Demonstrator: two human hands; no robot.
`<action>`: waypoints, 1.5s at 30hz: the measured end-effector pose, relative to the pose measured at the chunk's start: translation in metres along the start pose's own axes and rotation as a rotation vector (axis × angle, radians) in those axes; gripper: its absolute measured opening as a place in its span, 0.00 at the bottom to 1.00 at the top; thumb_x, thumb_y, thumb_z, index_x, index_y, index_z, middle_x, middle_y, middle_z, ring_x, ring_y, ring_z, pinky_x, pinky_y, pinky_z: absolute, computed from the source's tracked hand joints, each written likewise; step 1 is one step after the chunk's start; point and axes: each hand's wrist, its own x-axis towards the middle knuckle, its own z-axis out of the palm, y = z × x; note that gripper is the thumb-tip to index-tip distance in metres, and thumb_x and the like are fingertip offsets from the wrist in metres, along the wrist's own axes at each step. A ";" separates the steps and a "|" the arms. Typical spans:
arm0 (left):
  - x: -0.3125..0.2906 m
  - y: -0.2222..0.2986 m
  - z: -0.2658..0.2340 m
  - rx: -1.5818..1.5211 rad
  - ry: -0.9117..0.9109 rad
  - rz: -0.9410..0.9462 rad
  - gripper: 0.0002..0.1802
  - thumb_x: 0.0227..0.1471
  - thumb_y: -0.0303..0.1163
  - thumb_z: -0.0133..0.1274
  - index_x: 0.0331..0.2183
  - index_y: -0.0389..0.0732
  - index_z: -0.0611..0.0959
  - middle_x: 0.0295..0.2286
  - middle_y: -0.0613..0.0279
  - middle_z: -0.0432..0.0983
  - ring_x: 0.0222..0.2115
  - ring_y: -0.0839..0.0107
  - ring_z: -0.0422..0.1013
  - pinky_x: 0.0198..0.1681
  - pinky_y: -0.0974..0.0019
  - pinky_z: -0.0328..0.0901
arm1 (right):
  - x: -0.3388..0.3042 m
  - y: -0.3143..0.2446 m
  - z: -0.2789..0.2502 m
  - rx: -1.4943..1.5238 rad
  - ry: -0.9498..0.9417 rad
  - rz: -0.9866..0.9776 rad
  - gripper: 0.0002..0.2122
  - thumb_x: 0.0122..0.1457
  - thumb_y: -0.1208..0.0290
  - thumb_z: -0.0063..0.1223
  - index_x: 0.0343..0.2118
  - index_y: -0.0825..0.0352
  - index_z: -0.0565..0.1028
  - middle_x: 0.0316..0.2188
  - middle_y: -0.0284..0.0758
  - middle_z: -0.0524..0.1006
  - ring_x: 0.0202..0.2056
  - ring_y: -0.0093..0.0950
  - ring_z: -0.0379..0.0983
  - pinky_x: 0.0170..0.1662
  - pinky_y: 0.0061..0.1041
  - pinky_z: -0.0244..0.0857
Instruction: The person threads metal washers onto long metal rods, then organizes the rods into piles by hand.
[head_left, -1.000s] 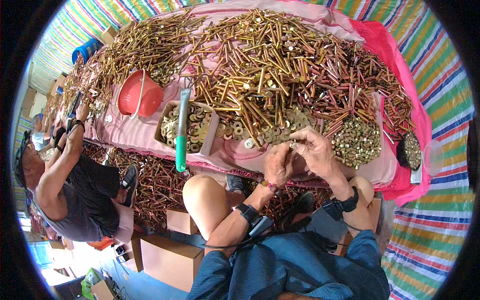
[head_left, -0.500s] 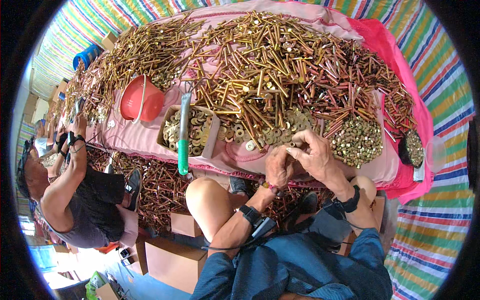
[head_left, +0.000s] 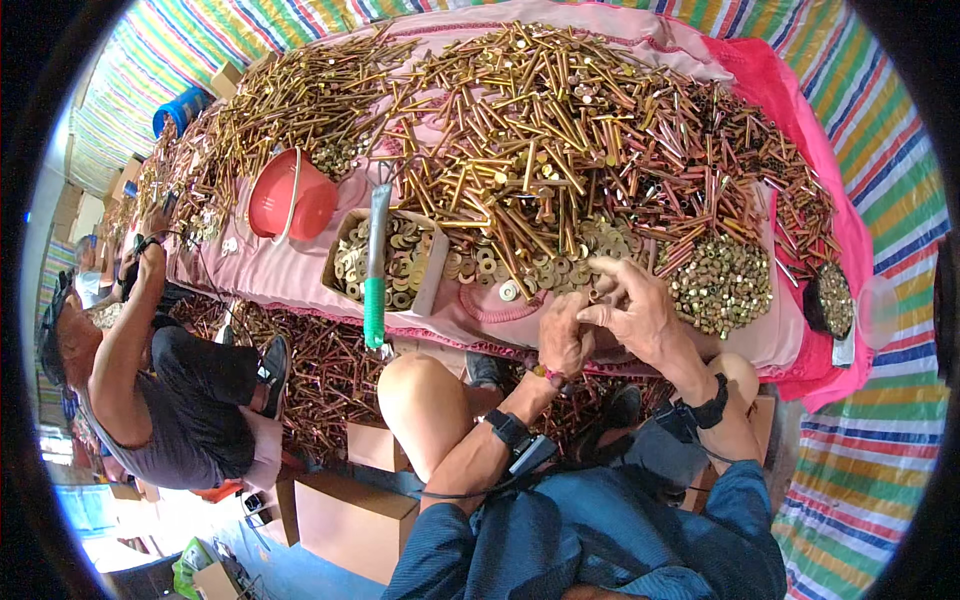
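Note:
My left hand [head_left: 563,335] is closed, its fingers curled, just in front of the heaped table; what lies inside it is mostly hidden. Close against it, my right hand [head_left: 637,312] pinches with thumb and index finger at a small, round, brownish metal piece [head_left: 597,296], too small to name surely. Behind both hands lie flat washers [head_left: 603,240], spread on the pink cloth [head_left: 440,318]. A pile of hex nuts [head_left: 715,288] sits beside my right hand. Farther back rises a big heap of brass-coloured and reddish metal rods [head_left: 540,120].
Left of my hands stands a box [head_left: 432,275] of washers, a green-handled tool [head_left: 375,270] across it. A red bucket [head_left: 300,205] lies tipped beyond. Dark nuts fill a container [head_left: 828,300] at right. A co-worker [head_left: 140,400] sits at left; cardboard boxes [head_left: 350,522] stand below.
The view has shifted slightly, so things appear a little farther right. My hands stay close together; the right fingers have moved a little around the small piece.

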 end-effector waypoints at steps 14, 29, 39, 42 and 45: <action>0.000 0.004 0.001 0.041 -0.015 -0.033 0.14 0.42 0.19 0.51 0.35 0.39 0.77 0.27 0.54 0.70 0.29 0.50 0.70 0.30 0.55 0.65 | 0.000 0.006 0.007 -0.068 0.134 -0.259 0.12 0.50 0.69 0.67 0.33 0.69 0.76 0.27 0.38 0.74 0.29 0.34 0.74 0.32 0.32 0.68; -0.004 -0.006 0.012 -0.086 0.053 0.089 0.21 0.36 0.18 0.52 0.39 0.39 0.79 0.35 0.50 0.77 0.38 0.45 0.72 0.41 0.53 0.68 | -0.001 0.004 0.000 -0.124 0.064 -0.233 0.10 0.47 0.75 0.68 0.31 0.70 0.76 0.30 0.40 0.76 0.31 0.35 0.77 0.33 0.31 0.70; -0.003 0.021 -0.002 -0.089 0.020 0.074 0.10 0.51 0.29 0.59 0.39 0.42 0.80 0.31 0.49 0.77 0.33 0.46 0.75 0.32 0.51 0.69 | -0.007 0.020 -0.006 -0.098 0.053 -0.074 0.13 0.49 0.67 0.69 0.25 0.70 0.75 0.19 0.35 0.76 0.22 0.24 0.71 0.27 0.24 0.63; -0.017 0.032 -0.014 0.052 -0.338 -0.185 0.15 0.57 0.43 0.57 0.39 0.42 0.81 0.23 0.46 0.76 0.26 0.44 0.74 0.31 0.49 0.69 | -0.002 0.018 -0.006 -0.023 0.108 0.089 0.12 0.54 0.67 0.64 0.23 0.70 0.76 0.19 0.33 0.76 0.22 0.22 0.68 0.27 0.24 0.63; -0.035 0.018 -0.017 0.126 -0.454 -0.030 0.17 0.57 0.45 0.56 0.42 0.43 0.81 0.25 0.46 0.77 0.27 0.44 0.74 0.31 0.48 0.69 | 0.005 0.011 0.013 -0.047 0.025 0.088 0.11 0.55 0.66 0.64 0.26 0.70 0.78 0.23 0.39 0.78 0.26 0.31 0.74 0.30 0.30 0.66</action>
